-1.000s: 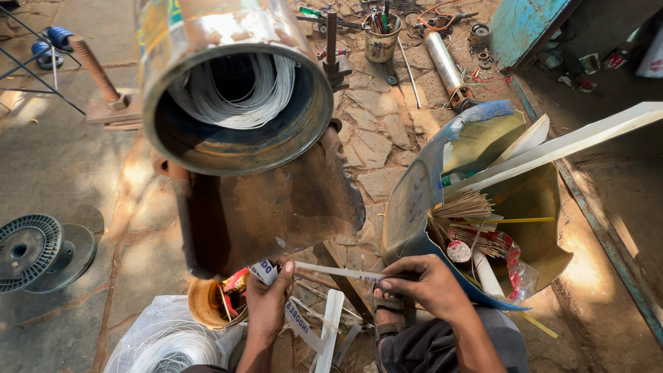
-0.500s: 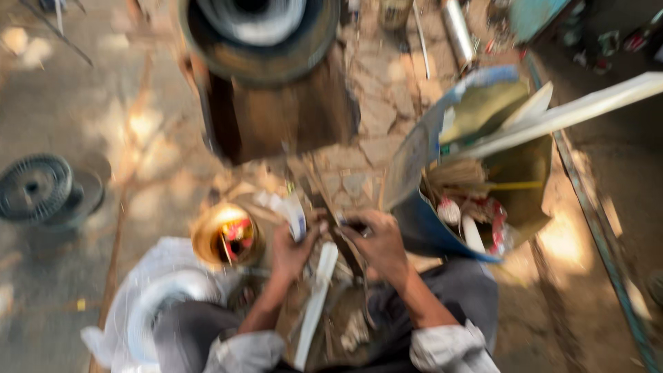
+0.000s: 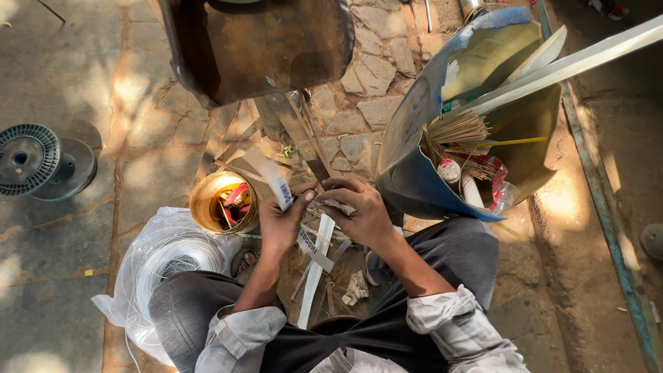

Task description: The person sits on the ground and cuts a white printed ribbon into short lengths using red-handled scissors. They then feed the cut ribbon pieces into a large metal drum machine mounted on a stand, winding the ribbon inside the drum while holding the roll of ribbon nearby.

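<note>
My left hand point(image 3: 282, 221) pinches a white paper strip point(image 3: 276, 181) that runs from upper left down past the palm. My right hand point(image 3: 359, 211) is closed around a small dark piece point(image 3: 330, 204), fingertips close to the left thumb. Both hands meet above my lap, over several loose white strips point(image 3: 316, 273) lying on the ground between my knees.
A small brass-coloured tin point(image 3: 224, 202) with red bits sits left of the hands. A plastic bag of coiled white wire point(image 3: 162, 266) lies by my left knee. A cut blue drum point(image 3: 442, 131) holds sticks and long white slats. A rusty metal housing point(image 3: 262, 41) stands ahead; a black spool point(image 3: 31, 159) lies far left.
The view has tilted down toward my lap, so the big metal cylinder has slid out at the top. My hands have drawn closer together around the strip.
</note>
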A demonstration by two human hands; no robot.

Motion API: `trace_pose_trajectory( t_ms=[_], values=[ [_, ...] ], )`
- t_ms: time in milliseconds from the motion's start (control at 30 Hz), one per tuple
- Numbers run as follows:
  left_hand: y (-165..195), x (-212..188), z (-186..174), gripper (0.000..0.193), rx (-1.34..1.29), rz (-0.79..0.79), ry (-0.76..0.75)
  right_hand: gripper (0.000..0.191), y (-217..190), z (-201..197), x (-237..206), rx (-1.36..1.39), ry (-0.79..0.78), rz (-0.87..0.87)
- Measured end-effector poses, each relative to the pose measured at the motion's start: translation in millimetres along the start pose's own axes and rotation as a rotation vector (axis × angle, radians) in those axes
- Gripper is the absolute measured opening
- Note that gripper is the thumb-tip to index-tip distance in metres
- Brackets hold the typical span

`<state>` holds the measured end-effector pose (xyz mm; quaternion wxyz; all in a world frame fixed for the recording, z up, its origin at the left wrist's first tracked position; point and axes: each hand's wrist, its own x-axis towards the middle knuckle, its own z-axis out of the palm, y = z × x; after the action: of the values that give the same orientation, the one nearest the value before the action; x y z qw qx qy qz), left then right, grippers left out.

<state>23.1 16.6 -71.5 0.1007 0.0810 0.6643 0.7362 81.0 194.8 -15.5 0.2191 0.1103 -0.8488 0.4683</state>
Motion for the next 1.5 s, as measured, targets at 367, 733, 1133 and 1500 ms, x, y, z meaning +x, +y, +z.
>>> trace_pose_trajectory(
  t_ms=[367,733,1133,1500],
  values=[
    [-17.8,24.0,-10.2,0.021,-0.188,-0.242,0.069,0.029,19.8,22.3,21.5,0.218,-0.038,0.462],
    [-16.6,32.2,-6.9,0.022,-0.156,-0.236,0.05,0.023,19.9,33.3,25.1,0.329,-0.012,0.609],
    [-29.7,27.8,-18.3,0.022,0.061,-0.223,0.131,0.016,24.0,51.9,8.8,0.454,0.059,0.512],
    [-3.1,32.0,-43.5,0.028,0.17,-0.145,-0.004,0.015,13.0,44.3,5.4,0.409,0.136,0.434]
  ],
)
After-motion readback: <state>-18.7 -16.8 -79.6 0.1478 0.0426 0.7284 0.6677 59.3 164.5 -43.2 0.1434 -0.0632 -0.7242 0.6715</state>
